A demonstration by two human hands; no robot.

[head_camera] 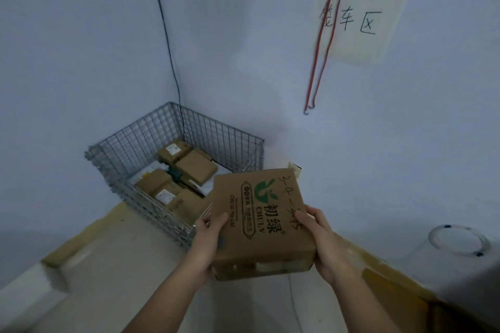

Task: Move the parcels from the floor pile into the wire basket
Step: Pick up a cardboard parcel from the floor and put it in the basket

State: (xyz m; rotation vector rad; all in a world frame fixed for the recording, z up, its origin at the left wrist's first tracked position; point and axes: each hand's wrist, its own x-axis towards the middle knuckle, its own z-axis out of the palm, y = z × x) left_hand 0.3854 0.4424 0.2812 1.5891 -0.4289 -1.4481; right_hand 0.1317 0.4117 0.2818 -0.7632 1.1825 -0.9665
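Between both hands: one flat brown cardboard box [261, 220], green printed logo, handwriting on top, held above the floor beside the basket.
Left hand [209, 235]: grasping the box's left edge.
Right hand [323, 240]: grasping its right edge.
Wire basket [135, 140]: one, grey metal grid, rectangular, in the corner.
Parcels inside [196, 165]: about five brown cardboard boxes.

Your brown box [261, 220] with green logo and black scrawl, grey wire basket [140, 140] of brown parcels [196, 165], pale blue wall [243, 48], red cords [324, 35], black cable [165, 24], pale note [378, 43] with black writing.
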